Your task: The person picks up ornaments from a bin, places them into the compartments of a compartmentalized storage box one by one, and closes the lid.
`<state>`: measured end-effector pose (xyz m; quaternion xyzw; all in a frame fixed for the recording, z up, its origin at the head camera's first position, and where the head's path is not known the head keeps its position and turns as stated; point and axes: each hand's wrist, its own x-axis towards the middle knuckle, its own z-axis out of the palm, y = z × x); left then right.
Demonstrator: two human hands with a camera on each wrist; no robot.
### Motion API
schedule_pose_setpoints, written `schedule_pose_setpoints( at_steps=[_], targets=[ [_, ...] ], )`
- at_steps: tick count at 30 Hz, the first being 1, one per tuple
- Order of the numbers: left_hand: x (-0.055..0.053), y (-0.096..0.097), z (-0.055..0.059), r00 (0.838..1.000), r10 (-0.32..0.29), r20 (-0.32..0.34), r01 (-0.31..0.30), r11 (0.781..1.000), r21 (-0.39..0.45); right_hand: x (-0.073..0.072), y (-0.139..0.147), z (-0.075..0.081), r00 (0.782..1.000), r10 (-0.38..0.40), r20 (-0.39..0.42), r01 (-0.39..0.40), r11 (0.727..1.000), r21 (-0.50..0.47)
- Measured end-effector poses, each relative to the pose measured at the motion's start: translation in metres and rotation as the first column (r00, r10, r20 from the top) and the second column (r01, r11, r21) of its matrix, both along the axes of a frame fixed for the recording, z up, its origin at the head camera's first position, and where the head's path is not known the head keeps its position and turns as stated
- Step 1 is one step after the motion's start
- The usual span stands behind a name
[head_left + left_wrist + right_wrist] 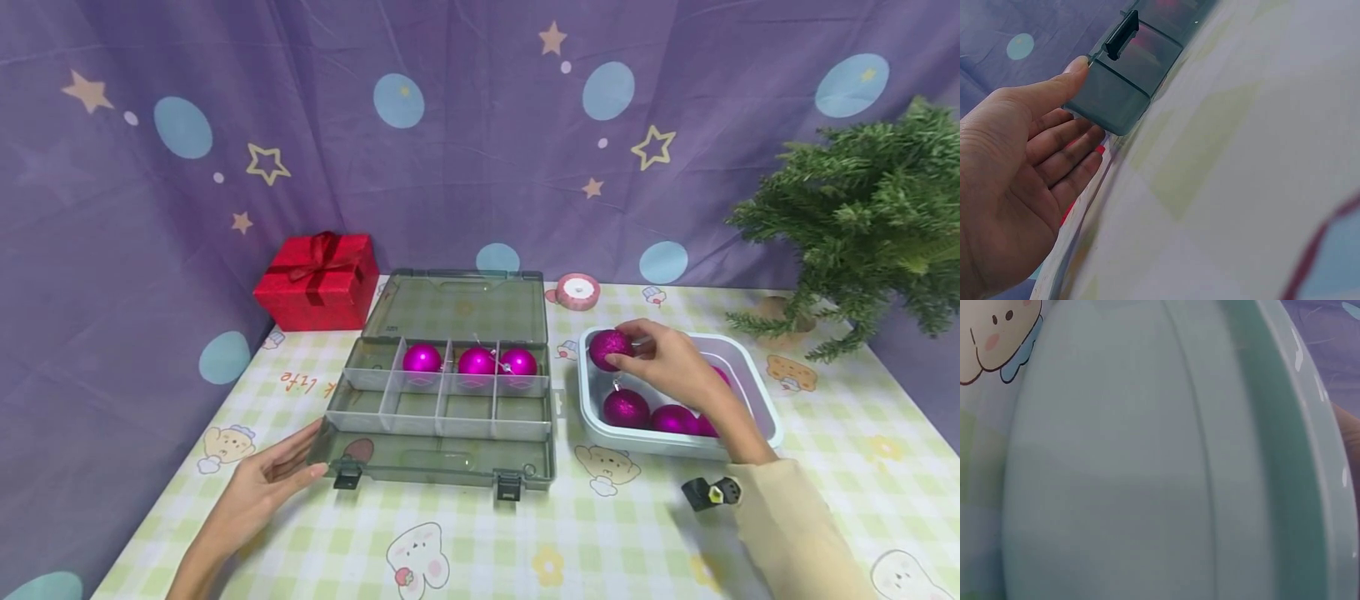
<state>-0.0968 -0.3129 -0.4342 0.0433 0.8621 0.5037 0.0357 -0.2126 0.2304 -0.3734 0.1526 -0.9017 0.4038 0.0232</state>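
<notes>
A smoky clear divided plastic case (466, 458) lies with its lid raised. Three shiny magenta Christmas balls (422, 358) sit in separate compartments of its back row. My left hand (251, 492) holds the case's near left corner, thumb at the front edge and fingers along the side. At the right, my right hand (671, 367) pinches a glittery magenta Christmas ball (609, 350) over the left part of a pale blue tub (637, 443). Several more glittery balls (626, 408) lie in this tub. The right wrist view shows mostly the tub's outer wall (1116, 456).
A red gift box (318, 287) stands at the back left. Behind the tub lies a pink ribbon roll (578, 292). An artificial fir tree (877, 217) leans in from the right. Near my right sleeve is a small black object (708, 493) with a yellow part.
</notes>
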Motion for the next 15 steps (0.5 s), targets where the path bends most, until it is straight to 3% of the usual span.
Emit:
schedule_pose_setpoints(
  at_steps=[15],
  targets=[
    [0.0,0.0,0.0,1.0,-0.005,-0.009,0.005,1.0,0.006,0.0,-0.005,0.012,0.999,0.009,-0.038,-0.009,1.0,0.004]
  ],
)
